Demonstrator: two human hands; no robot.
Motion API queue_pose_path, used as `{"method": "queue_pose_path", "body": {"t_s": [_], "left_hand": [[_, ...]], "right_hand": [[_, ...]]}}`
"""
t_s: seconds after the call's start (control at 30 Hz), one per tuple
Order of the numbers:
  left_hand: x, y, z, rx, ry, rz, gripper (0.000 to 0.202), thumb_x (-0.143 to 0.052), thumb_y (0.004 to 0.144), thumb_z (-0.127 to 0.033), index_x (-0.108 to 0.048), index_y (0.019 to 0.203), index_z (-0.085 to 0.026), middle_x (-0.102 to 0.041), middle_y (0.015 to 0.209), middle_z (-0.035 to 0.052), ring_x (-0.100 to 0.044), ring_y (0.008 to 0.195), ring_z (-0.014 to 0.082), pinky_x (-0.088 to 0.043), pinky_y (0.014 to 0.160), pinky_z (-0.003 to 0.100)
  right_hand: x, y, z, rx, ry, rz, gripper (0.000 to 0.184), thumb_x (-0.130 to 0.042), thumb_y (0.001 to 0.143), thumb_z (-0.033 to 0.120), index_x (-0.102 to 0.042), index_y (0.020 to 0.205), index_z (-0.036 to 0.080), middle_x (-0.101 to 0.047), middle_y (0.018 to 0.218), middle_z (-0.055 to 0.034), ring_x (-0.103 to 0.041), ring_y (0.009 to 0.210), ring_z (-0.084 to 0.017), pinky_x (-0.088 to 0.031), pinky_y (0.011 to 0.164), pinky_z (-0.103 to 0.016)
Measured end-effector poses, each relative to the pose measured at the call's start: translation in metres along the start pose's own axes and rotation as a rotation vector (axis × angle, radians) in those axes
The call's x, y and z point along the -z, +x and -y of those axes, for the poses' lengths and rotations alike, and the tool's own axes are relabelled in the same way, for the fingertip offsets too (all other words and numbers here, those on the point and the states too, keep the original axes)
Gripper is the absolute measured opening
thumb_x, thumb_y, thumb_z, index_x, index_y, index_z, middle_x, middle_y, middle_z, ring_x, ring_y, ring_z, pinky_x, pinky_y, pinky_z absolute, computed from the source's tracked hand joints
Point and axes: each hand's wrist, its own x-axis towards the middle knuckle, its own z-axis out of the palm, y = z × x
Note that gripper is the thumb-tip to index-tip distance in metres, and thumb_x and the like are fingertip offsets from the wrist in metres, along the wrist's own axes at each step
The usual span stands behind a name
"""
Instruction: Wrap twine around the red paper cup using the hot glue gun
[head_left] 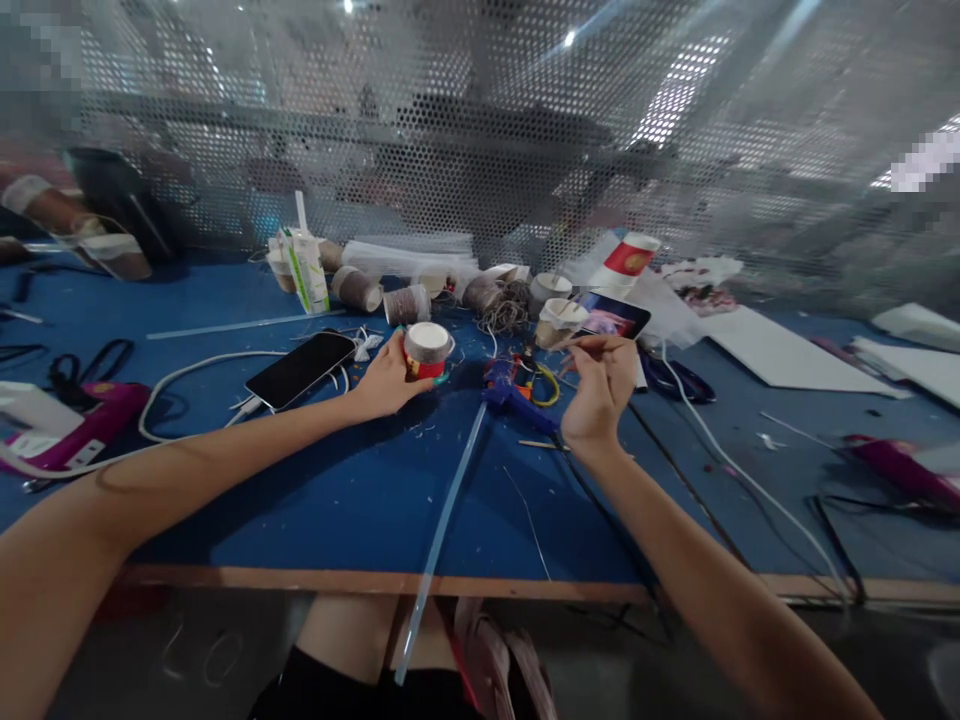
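My left hand [386,378] is wrapped round a small paper cup [427,350], red on its lower part with a grey-white band and a pale top. The cup is held just above the blue table. My right hand [600,385] is raised at the right with its fingertips pinched together; whatever is between them is too small to make out. Between the hands lies a blue glue gun [506,388], with a long clear glue stick [442,535] running from it past the table's front edge. A thin wooden stick [536,444] lies near the right wrist.
A black phone [301,368] with a white cable lies left of the cup. Several twine-wrapped cups [407,304] and a twine tangle [506,308] stand behind. A second phone [611,315] leans at the back right. Magenta glue guns [105,425] lie at both sides. Perforated metal mesh [480,140] rises behind.
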Motion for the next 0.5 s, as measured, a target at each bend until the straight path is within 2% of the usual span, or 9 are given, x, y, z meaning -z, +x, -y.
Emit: {"method": "queue_pose_path", "body": {"t_s": [0.07, 0.13, 0.17, 0.23, 0.3, 0.37, 0.43, 0.47, 0.5], "left_hand": [[0.0, -0.002, 0.001, 0.044, -0.005, -0.093, 0.117, -0.08, 0.06, -0.058, -0.02, 0.151, -0.014, -0.033, 0.158, 0.0273, -0.027, 0.153, 0.0455, -0.028, 0.122, 0.06], [0.005, -0.005, -0.004, 0.066, -0.006, -0.218, 0.125, -0.084, 0.056, -0.057, -0.016, 0.152, -0.015, -0.033, 0.154, 0.0282, -0.03, 0.149, 0.0481, -0.028, 0.12, 0.064], [0.011, -0.006, -0.008, 0.046, 0.0, -0.284, 0.12, -0.084, 0.059, -0.057, -0.018, 0.151, -0.015, -0.036, 0.152, 0.0271, -0.033, 0.148, 0.047, -0.028, 0.12, 0.064], [0.027, -0.008, -0.021, -0.057, 0.029, -0.411, 0.098, -0.078, 0.072, -0.052, -0.026, 0.146, -0.017, -0.041, 0.148, 0.023, -0.039, 0.145, 0.041, -0.028, 0.12, 0.061], [0.044, -0.004, -0.04, -0.17, 0.069, -0.476, 0.075, -0.075, 0.079, -0.045, -0.037, 0.138, -0.017, -0.05, 0.138, 0.0187, -0.048, 0.136, 0.035, -0.036, 0.116, 0.056], [0.058, 0.009, -0.063, -0.251, 0.097, -0.407, 0.043, -0.068, 0.087, -0.033, -0.052, 0.123, -0.019, -0.063, 0.116, 0.0111, -0.062, 0.113, 0.026, -0.048, 0.103, 0.046], [0.063, 0.033, -0.088, -0.299, 0.156, -0.229, 0.012, -0.062, 0.089, -0.023, -0.063, 0.099, -0.019, -0.068, 0.093, 0.0049, -0.067, 0.092, 0.0201, -0.051, 0.092, 0.037], [0.061, 0.048, -0.1, -0.324, 0.211, -0.151, 0.005, -0.062, 0.088, -0.022, -0.065, 0.09, -0.019, -0.07, 0.087, 0.0044, -0.067, 0.089, 0.0201, -0.051, 0.09, 0.036], [0.056, 0.065, -0.11, -0.342, 0.272, -0.082, 0.008, -0.061, 0.089, -0.023, -0.066, 0.085, -0.018, -0.071, 0.086, 0.0056, -0.067, 0.09, 0.0214, -0.051, 0.09, 0.036]], "right_hand": [[-0.001, -0.001, 0.001, 0.013, -0.01, 0.0, 0.015, -0.06, 0.079, 0.037, -0.052, 0.082, 0.025, -0.059, 0.079, -0.0005, -0.057, 0.073, -0.019, -0.049, 0.073, -0.037], [-0.002, -0.001, 0.001, 0.01, -0.021, -0.014, 0.015, -0.06, 0.078, 0.038, -0.051, 0.082, 0.025, -0.058, 0.078, -0.0006, -0.057, 0.073, -0.019, -0.048, 0.071, -0.037], [-0.003, -0.001, 0.001, 0.003, -0.026, -0.021, 0.015, -0.059, 0.078, 0.038, -0.051, 0.082, 0.025, -0.058, 0.078, -0.0006, -0.056, 0.072, -0.02, -0.048, 0.07, -0.037], [-0.004, -0.001, 0.0, -0.02, -0.032, -0.031, 0.015, -0.059, 0.078, 0.038, -0.051, 0.082, 0.025, -0.058, 0.077, -0.0007, -0.056, 0.072, -0.02, -0.048, 0.069, -0.038], [-0.004, -0.001, 0.0, -0.042, -0.037, -0.031, 0.015, -0.058, 0.078, 0.038, -0.051, 0.082, 0.025, -0.058, 0.077, -0.0008, -0.056, 0.072, -0.02, -0.048, 0.07, -0.038], [-0.004, -0.001, 0.0, -0.063, -0.034, -0.029, 0.015, -0.058, 0.078, 0.037, -0.051, 0.082, 0.025, -0.058, 0.077, -0.0009, -0.056, 0.073, -0.02, -0.048, 0.071, -0.038], [-0.003, -0.002, 0.0, -0.085, -0.022, -0.014, 0.014, -0.057, 0.078, 0.036, -0.051, 0.083, 0.025, -0.059, 0.078, -0.0011, -0.057, 0.074, -0.02, -0.049, 0.072, -0.037], [-0.003, -0.003, 0.0, -0.095, -0.014, 0.0, 0.014, -0.057, 0.078, 0.036, -0.051, 0.084, 0.025, -0.059, 0.079, -0.0011, -0.057, 0.074, -0.02, -0.049, 0.072, -0.037], [-0.003, -0.005, -0.001, -0.103, -0.009, 0.018, 0.014, -0.057, 0.078, 0.036, -0.051, 0.084, 0.025, -0.059, 0.079, -0.0012, -0.057, 0.074, -0.02, -0.049, 0.072, -0.037]]}}
